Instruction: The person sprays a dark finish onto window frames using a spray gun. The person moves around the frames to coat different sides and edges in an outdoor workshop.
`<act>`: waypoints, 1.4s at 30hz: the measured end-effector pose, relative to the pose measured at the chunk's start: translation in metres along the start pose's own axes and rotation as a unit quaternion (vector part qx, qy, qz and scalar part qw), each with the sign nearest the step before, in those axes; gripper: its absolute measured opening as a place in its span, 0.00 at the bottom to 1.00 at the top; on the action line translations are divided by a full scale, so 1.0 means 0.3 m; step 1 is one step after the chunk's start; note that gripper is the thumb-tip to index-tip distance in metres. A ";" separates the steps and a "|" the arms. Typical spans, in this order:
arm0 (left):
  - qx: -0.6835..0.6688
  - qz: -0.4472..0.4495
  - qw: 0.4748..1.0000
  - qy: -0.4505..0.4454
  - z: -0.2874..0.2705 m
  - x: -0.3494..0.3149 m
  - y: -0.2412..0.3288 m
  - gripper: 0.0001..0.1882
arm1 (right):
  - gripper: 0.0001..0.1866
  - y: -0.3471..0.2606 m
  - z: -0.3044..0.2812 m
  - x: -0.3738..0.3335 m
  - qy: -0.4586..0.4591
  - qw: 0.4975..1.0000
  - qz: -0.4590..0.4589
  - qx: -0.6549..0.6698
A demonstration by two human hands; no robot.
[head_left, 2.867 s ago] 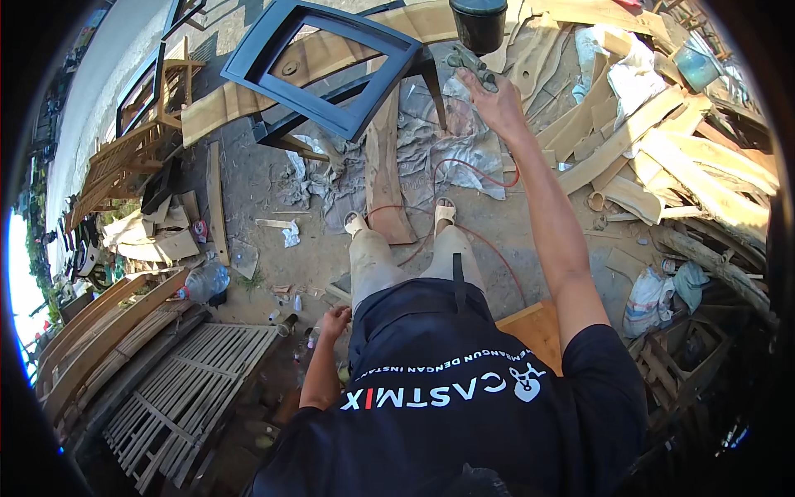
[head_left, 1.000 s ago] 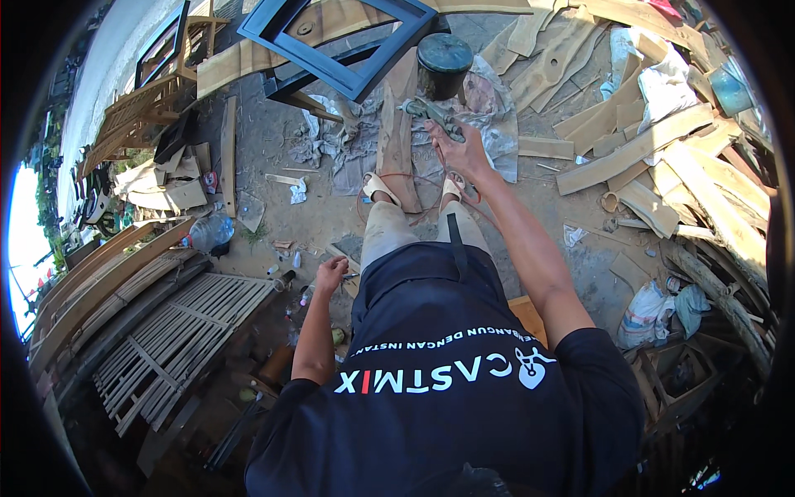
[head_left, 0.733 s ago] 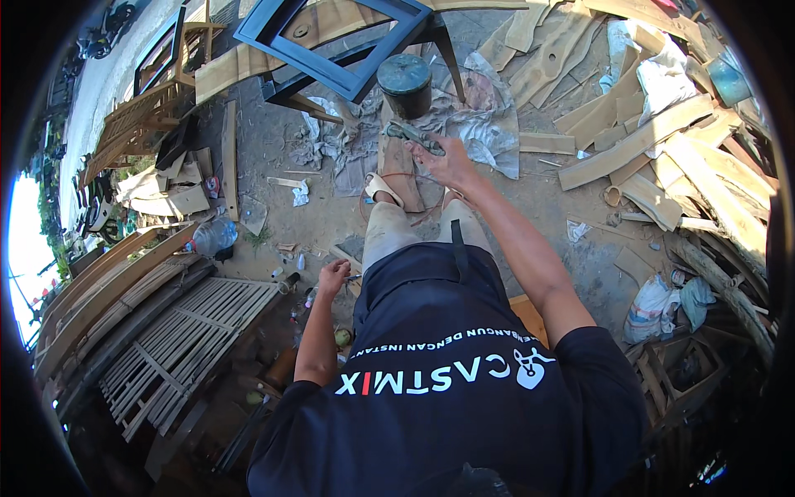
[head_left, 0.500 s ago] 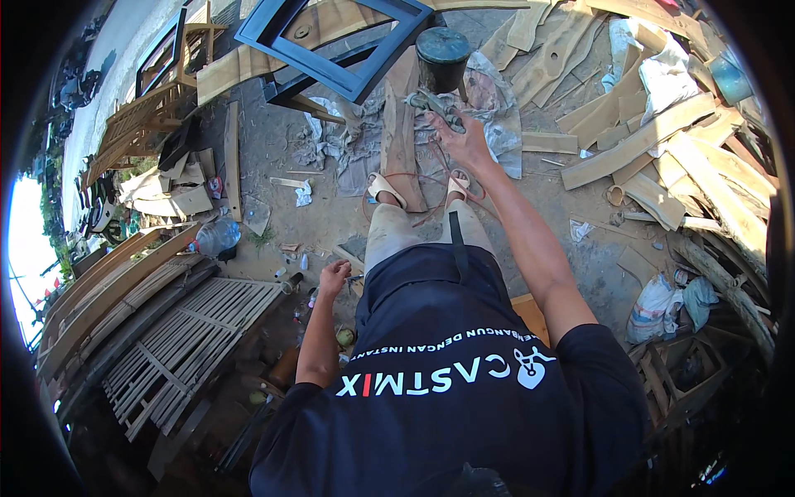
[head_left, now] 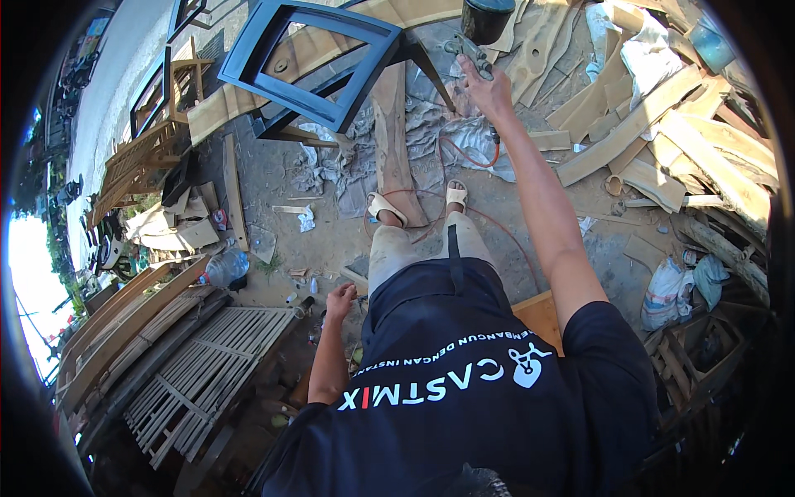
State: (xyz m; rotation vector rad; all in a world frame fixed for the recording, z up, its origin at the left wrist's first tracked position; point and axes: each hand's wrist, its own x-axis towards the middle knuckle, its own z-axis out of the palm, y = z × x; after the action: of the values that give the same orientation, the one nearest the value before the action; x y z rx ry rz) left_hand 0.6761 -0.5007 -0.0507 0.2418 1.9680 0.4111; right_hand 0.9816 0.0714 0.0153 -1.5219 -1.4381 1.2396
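Note:
In my outstretched right hand [head_left: 490, 93] is a metal spray gun [head_left: 466, 51], my fingers wrapped round its grip. Its dark lidded paint cup [head_left: 487, 18] reaches the top edge of the view. An orange hose [head_left: 497, 153] runs from beneath that hand down to the ground and past my feet. Left of the gun, a short distance off, stands a chair frame [head_left: 352, 108] in glossy dark blue-black, with an open back and seat. My left hand [head_left: 340, 301] hangs low beside my hip, loosely bent, with nothing seen in it.
A long board [head_left: 217, 116] passes behind the chair frame. Crumpled sheeting [head_left: 422, 137] and a plank [head_left: 389, 141] lie before my feet. Scrap wood [head_left: 638, 116] is heaped at right, with a white sack [head_left: 665, 294]. A slatted bamboo panel [head_left: 207, 364] and a water jug [head_left: 225, 267] are at left.
My right hand has moved forward and to the right with the spray gun, away from the chair frame. More of the hose shows. The left hand still hangs low.

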 end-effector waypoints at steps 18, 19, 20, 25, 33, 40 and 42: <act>0.045 0.024 0.998 -0.021 -0.081 0.117 0.090 0.19 | 0.27 -0.103 0.055 -0.045 -0.002 1.000 0.012 0.010; 0.050 0.028 0.998 -0.025 -0.116 0.141 0.084 0.19 | 0.29 -0.123 0.056 -0.031 0.022 1.000 -0.002 -0.015; 0.048 0.029 0.998 -0.025 -0.159 0.166 0.077 0.19 | 0.31 -0.141 0.061 -0.028 0.046 0.998 -0.015 -0.040; 0.056 0.025 0.997 -0.052 -0.356 0.302 0.026 0.19 | 0.30 -0.166 0.145 -0.180 0.071 0.994 -0.001 -0.086; 0.119 0.085 0.984 -0.101 -0.815 0.663 0.036 0.19 | 0.23 -0.205 0.522 -0.735 0.079 0.996 0.020 -0.024; 0.158 0.131 0.975 -0.086 -1.191 0.846 0.096 0.18 | 0.18 -0.163 0.827 -1.027 0.133 0.987 0.035 -0.084; 0.180 0.137 0.969 -0.095 -1.249 0.861 0.084 0.18 | 0.18 -0.167 0.892 -1.075 0.168 0.978 0.039 -0.119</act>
State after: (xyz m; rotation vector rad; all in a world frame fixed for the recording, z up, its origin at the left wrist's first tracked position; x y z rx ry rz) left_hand 0.2274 -0.4534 -0.1154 0.7644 1.8132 0.1927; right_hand 0.7358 -0.2709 0.0380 -1.8630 -1.3436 0.8217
